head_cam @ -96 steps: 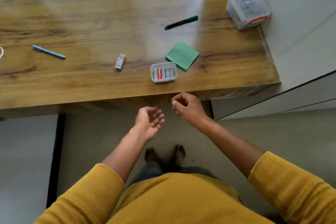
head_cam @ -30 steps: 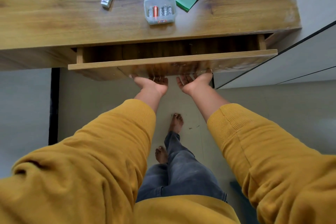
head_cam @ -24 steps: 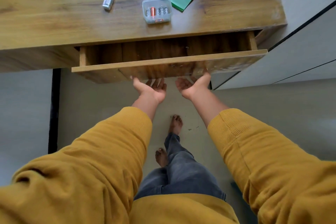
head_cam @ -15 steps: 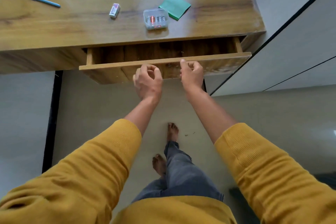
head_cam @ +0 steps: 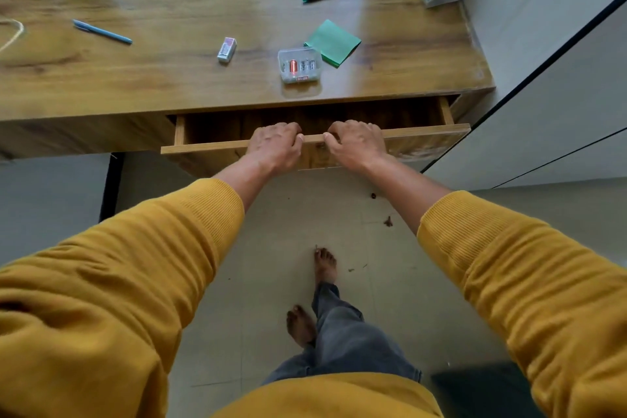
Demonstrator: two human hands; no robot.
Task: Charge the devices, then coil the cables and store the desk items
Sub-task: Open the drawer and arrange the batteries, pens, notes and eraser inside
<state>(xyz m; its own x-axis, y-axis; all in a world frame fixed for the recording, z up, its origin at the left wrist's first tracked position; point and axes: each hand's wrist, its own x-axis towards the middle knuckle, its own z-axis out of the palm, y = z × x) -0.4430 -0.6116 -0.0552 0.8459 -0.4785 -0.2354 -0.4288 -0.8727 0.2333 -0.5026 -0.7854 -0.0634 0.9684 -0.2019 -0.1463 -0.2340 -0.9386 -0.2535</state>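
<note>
Gripping drawer front (head_cam: 217, 145) top edge w/ both hands, fingers curled over it: left hand (head_cam: 276, 146), right hand (head_cam: 353, 142). Drawer part open under desk's (head_cam: 135, 78) front edge; inside probably empty. Battery box (head_cam: 299, 64) lies straight beyond hands, near front edge, about equally close to both.

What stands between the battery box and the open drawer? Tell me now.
Nothing visible does. The battery box sits near the desk edge, directly behind the open drawer. Both hands grip the drawer front: left hand, right hand. What shows of the drawer's inside looks bare.
</note>
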